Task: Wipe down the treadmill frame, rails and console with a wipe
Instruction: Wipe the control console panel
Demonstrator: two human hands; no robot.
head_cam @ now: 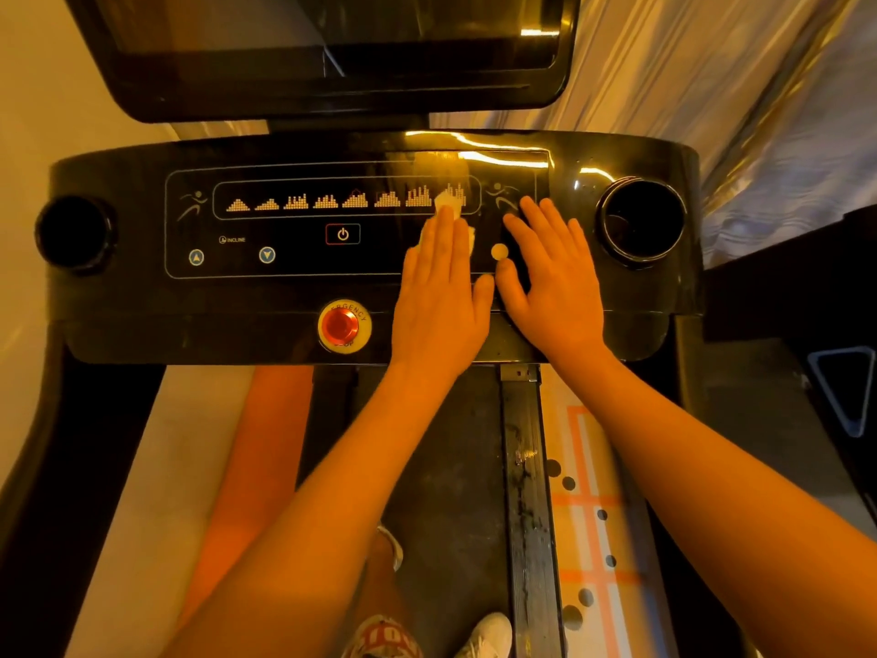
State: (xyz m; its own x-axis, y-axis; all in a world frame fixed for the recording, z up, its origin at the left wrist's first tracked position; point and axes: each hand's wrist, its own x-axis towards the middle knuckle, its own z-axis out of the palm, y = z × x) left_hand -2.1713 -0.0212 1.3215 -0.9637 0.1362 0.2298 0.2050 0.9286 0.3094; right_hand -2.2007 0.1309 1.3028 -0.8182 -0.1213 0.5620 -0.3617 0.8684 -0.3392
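Wipe [450,205] under L hand [441,287], on console [284,301] by program icons [341,201] | L fingers straight, pressing it flat | R hand [555,273] spread flat on console, holds nothing | wipe prob thin, limp, light, bunches easily; keep palm pressure, pinch an edge to lift

Console panel [303,263]: the flat surface to the left of the left hand [439,296], across the power symbol [342,234] to the incline arrows, lies open for passage. To the right, the right hand [555,282] lies flat just beside it, thumbs nearly touching. The red emergency stop knob [340,325] rises from the lower lip near the left wrist. The left cup holder [76,232] and right cup holder [640,223] bound the ends, and the screen housing [332,54] stands above the far edge.
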